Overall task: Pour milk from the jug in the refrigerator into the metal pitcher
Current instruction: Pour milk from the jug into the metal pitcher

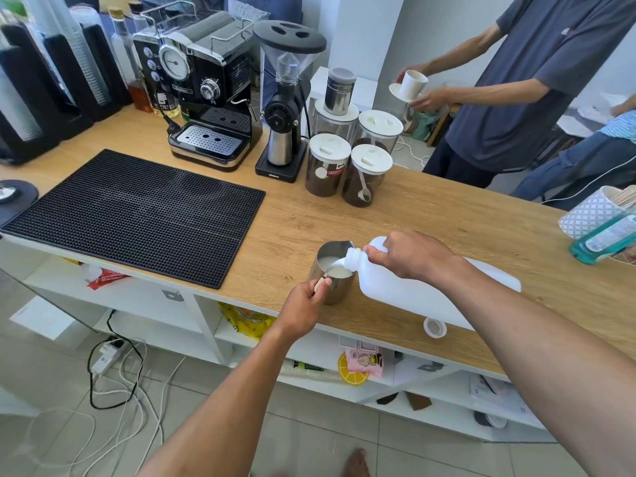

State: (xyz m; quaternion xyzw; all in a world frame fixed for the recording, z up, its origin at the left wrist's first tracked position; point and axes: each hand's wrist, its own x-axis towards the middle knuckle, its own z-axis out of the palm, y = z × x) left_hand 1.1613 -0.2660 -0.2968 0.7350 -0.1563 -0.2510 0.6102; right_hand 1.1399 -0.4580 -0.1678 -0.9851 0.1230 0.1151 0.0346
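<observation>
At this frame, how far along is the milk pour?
Done: the jug is out and uncapped, its cap lying on the counter. In hand: the right hand tilts it, milk streaming into the metal pitcher, whose handle the left hand grips. Left: finish pouring, recap.

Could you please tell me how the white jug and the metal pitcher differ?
The jug is white plastic, the pitcher shiny metal. The jug lies tipped, mouth down; the pitcher stands upright. The jug is larger. Both are gripped: jug by the right hand, pitcher by the left hand.
</observation>
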